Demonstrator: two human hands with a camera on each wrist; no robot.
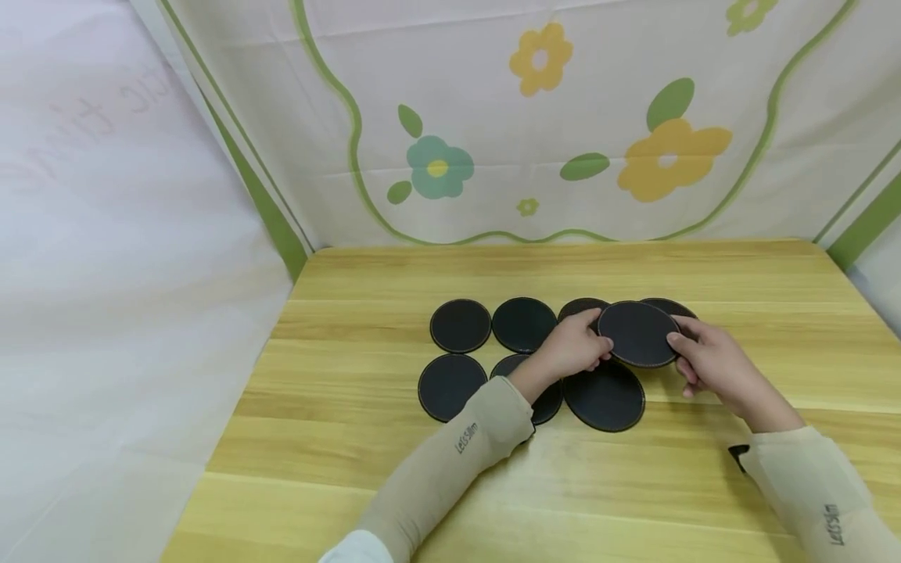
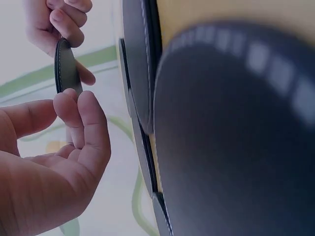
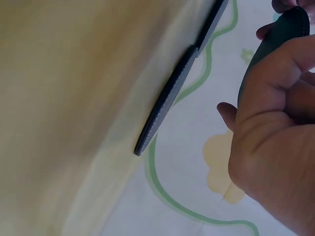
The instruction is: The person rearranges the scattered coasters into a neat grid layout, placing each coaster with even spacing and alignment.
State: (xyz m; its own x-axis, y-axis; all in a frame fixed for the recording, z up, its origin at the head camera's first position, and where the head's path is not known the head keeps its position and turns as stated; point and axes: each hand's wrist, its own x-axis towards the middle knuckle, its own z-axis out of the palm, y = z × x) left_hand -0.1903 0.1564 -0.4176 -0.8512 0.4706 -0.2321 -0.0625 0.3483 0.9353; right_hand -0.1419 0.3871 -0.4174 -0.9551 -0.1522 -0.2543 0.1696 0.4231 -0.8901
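Both hands hold one round black coaster (image 1: 638,335) with a stitched edge, lifted above the table. My left hand (image 1: 573,344) pinches its left edge, and my right hand (image 1: 718,360) pinches the right edge between thumb and fingers. Edge-on, the same coaster (image 2: 69,71) spans the two hands in the left wrist view. Beneath and around them, several matching coasters lie in two rows. A back-row coaster (image 1: 580,306) and another farther right (image 1: 672,306) are partly covered by the held one. The left forearm hides part of a front-row coaster (image 1: 549,405).
The wooden table (image 1: 317,438) carries the other coasters: two at the back left (image 1: 461,325), one at the front left (image 1: 453,388) and one below the hands (image 1: 604,399). A flower-patterned white cloth (image 1: 493,211) hangs behind the table, with white fabric (image 1: 141,313) at the left.
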